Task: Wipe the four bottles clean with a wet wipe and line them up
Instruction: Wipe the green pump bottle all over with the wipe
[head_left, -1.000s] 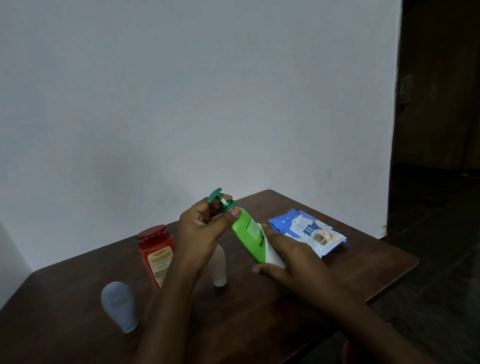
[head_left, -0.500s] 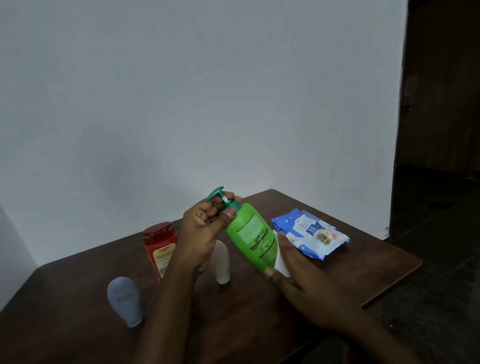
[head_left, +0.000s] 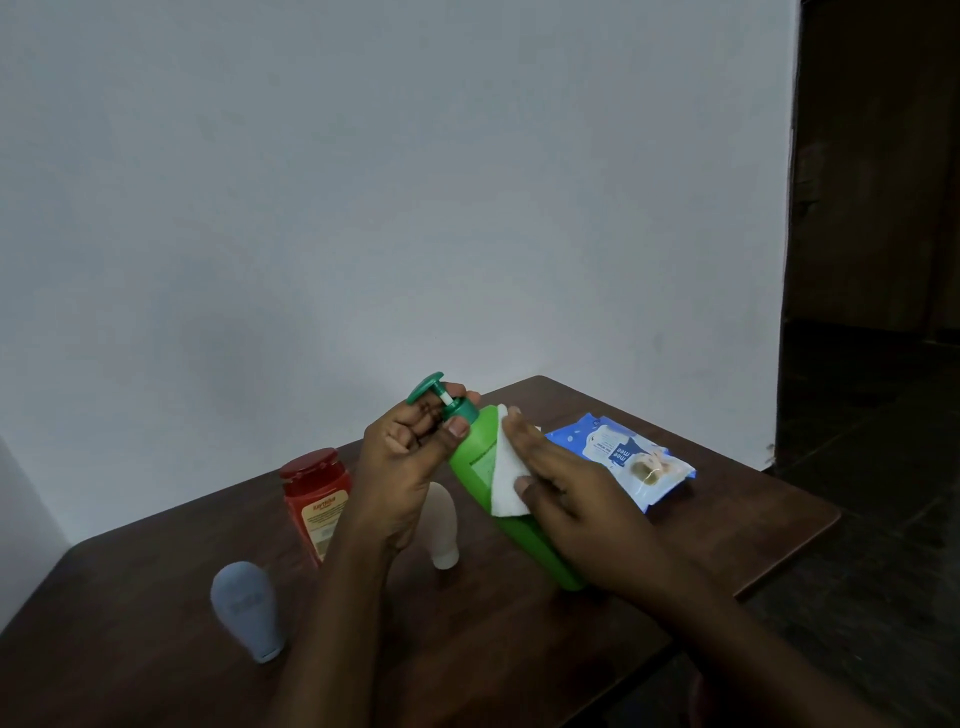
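Note:
My left hand (head_left: 402, 457) grips the neck of a green pump bottle (head_left: 475, 462), which leans tilted with its base on the table. Pressed flat against the bottle's upper side by my right hand (head_left: 566, 488) is a white wet wipe (head_left: 505, 480). A red bottle (head_left: 317, 499) with a red cap stands at the back left. Partly hidden behind my left wrist is a white bottle (head_left: 445, 535). A grey-blue bottle (head_left: 247, 608) stands nearer, at the left.
A blue pack of wet wipes (head_left: 623, 460) lies at the back right of the brown wooden table (head_left: 753, 519). A pale wall rises behind the table. To the right a dark doorway opens, and the floor there is dark.
My right hand has slid the wipe up the green bottle from near its base to its shoulder. The bottle's base has come down onto the table.

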